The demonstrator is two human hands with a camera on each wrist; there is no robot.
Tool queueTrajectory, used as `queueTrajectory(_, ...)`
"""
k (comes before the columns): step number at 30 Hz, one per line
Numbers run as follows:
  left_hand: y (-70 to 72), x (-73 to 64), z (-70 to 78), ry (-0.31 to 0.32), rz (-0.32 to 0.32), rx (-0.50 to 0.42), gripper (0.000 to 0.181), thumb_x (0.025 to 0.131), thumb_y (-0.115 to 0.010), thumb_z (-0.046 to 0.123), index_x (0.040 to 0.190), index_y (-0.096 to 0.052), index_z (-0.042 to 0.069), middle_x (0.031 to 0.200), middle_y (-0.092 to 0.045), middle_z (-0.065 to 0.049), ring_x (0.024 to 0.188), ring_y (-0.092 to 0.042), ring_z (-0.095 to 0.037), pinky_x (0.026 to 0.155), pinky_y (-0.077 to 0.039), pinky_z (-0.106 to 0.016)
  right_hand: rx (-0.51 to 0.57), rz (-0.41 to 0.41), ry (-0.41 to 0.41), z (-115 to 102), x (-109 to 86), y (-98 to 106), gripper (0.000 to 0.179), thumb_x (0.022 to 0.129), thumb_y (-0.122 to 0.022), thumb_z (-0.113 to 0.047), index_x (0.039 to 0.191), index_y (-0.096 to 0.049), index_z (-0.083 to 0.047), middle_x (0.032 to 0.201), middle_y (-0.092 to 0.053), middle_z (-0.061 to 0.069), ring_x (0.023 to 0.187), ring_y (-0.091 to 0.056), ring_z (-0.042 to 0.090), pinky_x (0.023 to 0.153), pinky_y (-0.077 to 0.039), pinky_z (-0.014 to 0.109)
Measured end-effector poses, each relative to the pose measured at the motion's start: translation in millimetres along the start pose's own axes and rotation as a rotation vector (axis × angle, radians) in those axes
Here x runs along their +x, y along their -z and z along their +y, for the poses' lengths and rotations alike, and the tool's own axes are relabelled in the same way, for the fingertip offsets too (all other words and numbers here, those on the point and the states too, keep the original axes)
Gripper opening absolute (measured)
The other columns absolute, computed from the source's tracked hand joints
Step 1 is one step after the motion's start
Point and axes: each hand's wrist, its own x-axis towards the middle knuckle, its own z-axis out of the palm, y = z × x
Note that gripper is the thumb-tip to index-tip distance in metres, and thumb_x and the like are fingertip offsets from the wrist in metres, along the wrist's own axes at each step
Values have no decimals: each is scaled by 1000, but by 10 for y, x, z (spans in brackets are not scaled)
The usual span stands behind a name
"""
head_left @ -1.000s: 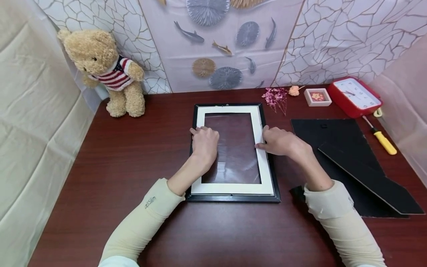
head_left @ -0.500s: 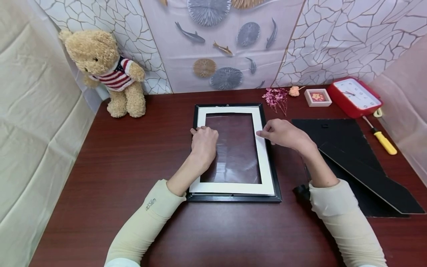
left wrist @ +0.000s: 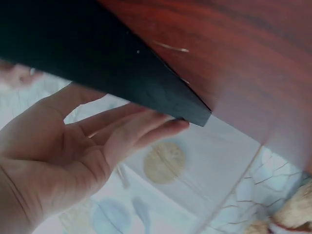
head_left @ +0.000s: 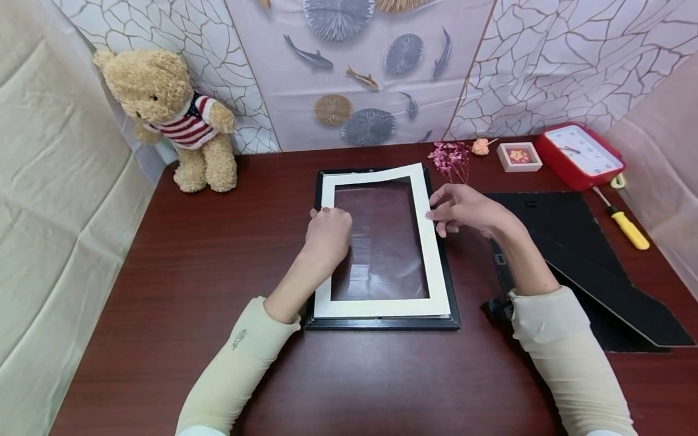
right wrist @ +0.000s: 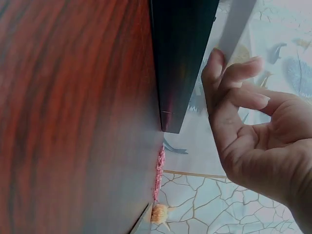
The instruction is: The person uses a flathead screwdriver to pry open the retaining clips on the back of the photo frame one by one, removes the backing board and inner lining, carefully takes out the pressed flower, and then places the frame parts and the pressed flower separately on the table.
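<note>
A black picture frame (head_left: 382, 324) lies on the table with a white mat (head_left: 382, 307) over its clear pane (head_left: 378, 242). Toward the top right, the mat is raised off the frame and bends. My right hand (head_left: 469, 209) holds the mat's right edge, thumb on its face and several fingers bent beside it. In the right wrist view, a fingertip meets the lifted mat (right wrist: 237, 27) above the frame's side (right wrist: 183, 63). My left hand (head_left: 329, 233) rests on the frame's left side. Its fingers (left wrist: 141, 129) touch the frame's edge in the left wrist view.
On the right lies a black backing board (head_left: 556, 224) with a stand flap (head_left: 616, 297). A yellow-handled screwdriver (head_left: 629, 230), red clock (head_left: 580, 156), small white box (head_left: 520, 157), orange flower (head_left: 480, 146) and pink dried flowers (head_left: 450, 158) sit nearby. A teddy bear (head_left: 180, 121) sits back left.
My right hand has shifted up along the mat's right edge and raised it, so its top right corner now stands above the frame. My left hand stays at the left side.
</note>
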Motion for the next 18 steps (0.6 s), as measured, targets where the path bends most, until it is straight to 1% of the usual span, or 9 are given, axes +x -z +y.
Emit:
queueTrajectory(4,61,-33,-211,14,-45,-229,21,107,-60,3,112,-72,-12,110,-75,-28,101,-76,-48,85,-66,-54,-14,-24,-2,6,-1,5,50,110,-62,-5,149,-38,16,76,-71,1,64,-65,13,58,-46,26)
queueTrajectory(5,-7,-9,-293,14,-38,-261,21,107,-58,4,113,-71,-11,109,-73,-26,97,-75,-47,81,-65,-56,-18,-26,-2,10,2,3,49,110,-62,-4,147,-39,17,77,-71,1,65,-66,13,58,-46,26)
queueTrajectory(6,-8,2,-351,24,-62,-292,24,107,-56,5,120,-69,-12,118,-72,-28,103,-75,-47,85,-65,-56,-22,-29,-3,14,4,-2,46,110,-62,-4,145,-41,17,76,-71,2,65,-66,13,58,-46,25)
queueTrajectory(7,-154,74,-461,27,-78,-315,31,109,-54,7,129,-66,-13,130,-69,-31,111,-74,-48,90,-64,-57,-25,-32,-2,18,8,-3,44,110,-61,-3,143,-42,17,76,-71,2,65,-66,13,58,-46,25)
queueTrajectory(8,-152,83,-509,31,-105,-344,36,111,-51,7,138,-62,-14,141,-65,-34,122,-71,-49,99,-62,-58,-25,-33,-2,23,12,-6,41,110,-61,-3,141,-43,16,75,-72,2,65,-66,13,58,-46,25)
queueTrajectory(11,-151,118,-615,37,-197,-429,54,117,-42,12,162,-37,-17,171,-35,-36,156,-46,-47,123,-46,-56,-21,-32,-2,29,16,-1,36,110,-61,-1,138,-44,15,74,-72,2,65,-67,13,58,-47,24)
queueTrajectory(13,-81,115,-643,45,-280,-504,59,119,-37,15,167,-22,-17,178,-17,-34,166,-25,-42,132,-31,-54,-20,-33,0,33,16,11,35,110,-61,-1,137,-44,14,74,-71,2,65,-67,12,58,-48,24)
queueTrajectory(14,60,64,-611,53,-316,-543,59,120,-35,14,167,-19,-17,179,-13,-33,169,-19,-40,135,-25,-52,-18,-33,2,35,17,17,35,110,-60,-1,137,-44,14,75,-71,2,65,-67,13,59,-49,24)
queueTrajectory(18,31,95,-693,52,-369,-633,63,121,-32,18,170,-9,-12,182,-1,-28,172,-3,-36,138,-13,-51,1,-45,13,50,22,44,32,110,-59,-1,135,-44,12,76,-70,2,65,-67,14,61,-53,26)
